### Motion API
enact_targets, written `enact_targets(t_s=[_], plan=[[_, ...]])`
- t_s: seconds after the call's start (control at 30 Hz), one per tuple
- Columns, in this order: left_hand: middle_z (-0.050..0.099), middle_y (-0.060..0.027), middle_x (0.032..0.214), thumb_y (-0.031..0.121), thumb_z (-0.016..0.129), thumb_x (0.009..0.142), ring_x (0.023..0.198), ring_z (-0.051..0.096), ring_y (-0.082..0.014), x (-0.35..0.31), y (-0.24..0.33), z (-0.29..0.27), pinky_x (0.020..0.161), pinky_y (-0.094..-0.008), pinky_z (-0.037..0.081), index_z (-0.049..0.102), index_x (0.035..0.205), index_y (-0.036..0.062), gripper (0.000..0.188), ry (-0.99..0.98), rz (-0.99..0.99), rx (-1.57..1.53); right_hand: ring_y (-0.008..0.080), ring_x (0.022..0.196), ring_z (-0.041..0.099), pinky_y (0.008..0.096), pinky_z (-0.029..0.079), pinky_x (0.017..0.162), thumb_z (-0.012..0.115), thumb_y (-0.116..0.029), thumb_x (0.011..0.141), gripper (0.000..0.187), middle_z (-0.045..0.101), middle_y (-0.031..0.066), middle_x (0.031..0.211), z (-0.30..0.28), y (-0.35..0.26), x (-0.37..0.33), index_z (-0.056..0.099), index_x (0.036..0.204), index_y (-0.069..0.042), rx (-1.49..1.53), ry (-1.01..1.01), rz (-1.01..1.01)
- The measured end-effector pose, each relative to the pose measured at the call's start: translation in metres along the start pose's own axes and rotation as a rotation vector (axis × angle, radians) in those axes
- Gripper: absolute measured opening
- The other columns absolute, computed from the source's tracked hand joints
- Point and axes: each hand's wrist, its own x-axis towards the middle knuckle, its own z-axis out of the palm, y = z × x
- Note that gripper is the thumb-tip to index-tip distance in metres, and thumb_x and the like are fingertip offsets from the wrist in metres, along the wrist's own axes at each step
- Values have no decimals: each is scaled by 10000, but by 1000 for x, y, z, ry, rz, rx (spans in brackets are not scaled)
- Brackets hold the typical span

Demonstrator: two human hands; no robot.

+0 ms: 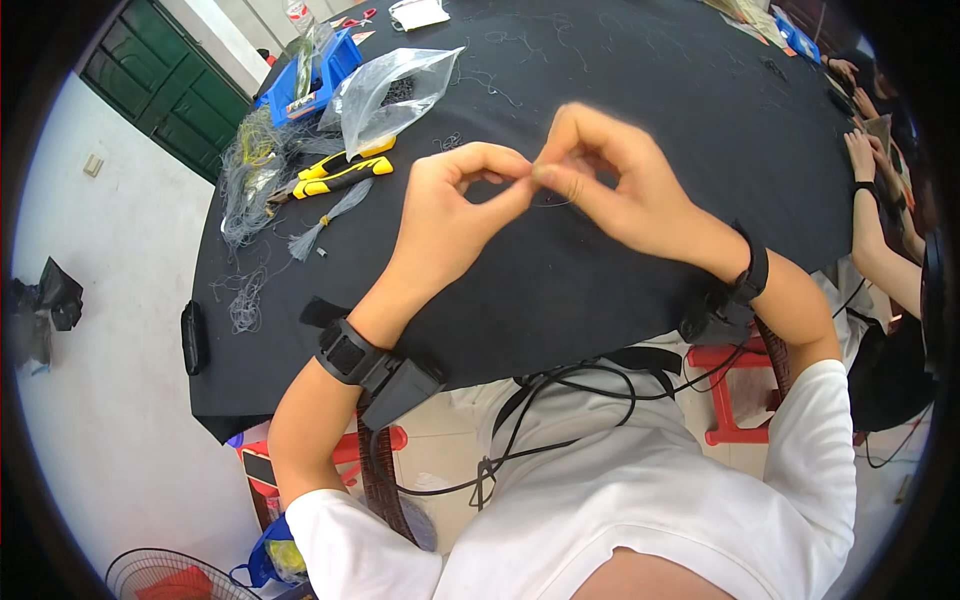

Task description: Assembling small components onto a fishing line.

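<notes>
Over the black-covered table (600,310), my left hand (445,210) and my right hand (625,185) meet fingertip to fingertip. Each pinches thumb against forefinger. A thin thread (551,204) curves out just below the right thumb, from where the fingertips touch; its ends are too fine to follow. Left of my left hand lie yellow-and-black pliers (345,177) and a tied bundle of pale grey strands (330,222). Beyond them stands an open clear plastic bag (395,95) with small dark pieces inside.
A blue bin (315,80) and a heap of tangled grey thread (250,175) occupy the table's left side. Loose strands (245,300) lie near its left edge. A co-worker's arms (875,215) rest at the right edge. Black cables (530,450) cross my lap.
</notes>
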Motion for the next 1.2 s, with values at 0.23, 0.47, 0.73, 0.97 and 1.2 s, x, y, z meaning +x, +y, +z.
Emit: enact_targets(t_s=[0.23,0.47,0.73,0.97,1.2], plan=[[638,-66,852,-34,643,752,809,586,-108,0,9,1,750,-236,471,636,837,-41,86,-101,60,-109,36,717,466,196,379,629,578,-138,869,111,517,-25,781,-11,21,5,539,841,-38,222,-44,296],[639,-89,862,-22,646,765,803,587,-107,1,5,-2,742,-232,469,642,878,-40,114,141,-24,-205,17,643,434,181,339,558,604,-174,853,128,508,-58,715,8,22,-3,543,834,-63,628,-161,599],[652,-62,817,9,655,760,770,594,-91,2,-5,0,722,-210,471,660,844,-36,95,78,-61,-132,30,648,425,195,362,585,589,-143,864,128,478,-40,706,0,0,1,536,818,-36,200,-100,257],[644,-94,846,-28,646,764,798,603,-121,-1,6,4,753,-244,489,647,855,-55,95,-115,-122,-255,30,715,467,201,396,659,582,-153,871,134,517,-26,764,-17,15,10,532,832,-35,172,-66,251],[635,-99,889,-40,635,778,825,598,-129,0,7,4,774,-244,481,634,890,-61,115,-22,-46,-305,26,628,406,179,310,554,594,-181,857,121,499,-51,714,-4,32,2,566,833,-65,627,-184,577]])
